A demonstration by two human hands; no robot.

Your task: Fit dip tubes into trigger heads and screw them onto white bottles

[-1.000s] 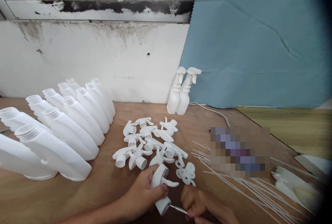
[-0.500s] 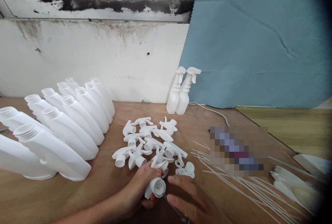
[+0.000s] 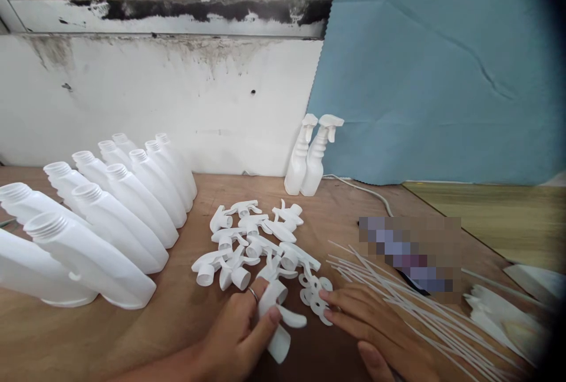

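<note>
My left hand (image 3: pixel 241 326) is closed around a white spray trigger head (image 3: pixel 275 311), whose lever points to the right. My right hand (image 3: pixel 375 323) reaches with its fingertips to several small white ring washers (image 3: pixel 316 299) on the wooden table. Its fingers are stretched forward; the lower part of the hand is cut by the frame's bottom edge, where a bit of a dark tool shows under the palm. Just beyond my left hand lies a pile of white spray trigger heads (image 3: pixel 260 246).
Several open white bottles (image 3: pixel 145 193) stand in rows at the left. Two spray bottles (image 3: pixel 315 161) with heads stand by the wall. Thin white tubes (image 3: pixel 424 317) lie at the right, near a blurred-out object (image 3: pixel 402 252) and a plastic bag (image 3: pixel 504 317).
My left hand has turned the trigger head, so its round collar no longer faces the camera. My right hand has moved right, away from it, onto the washers, which have shifted and spread.
</note>
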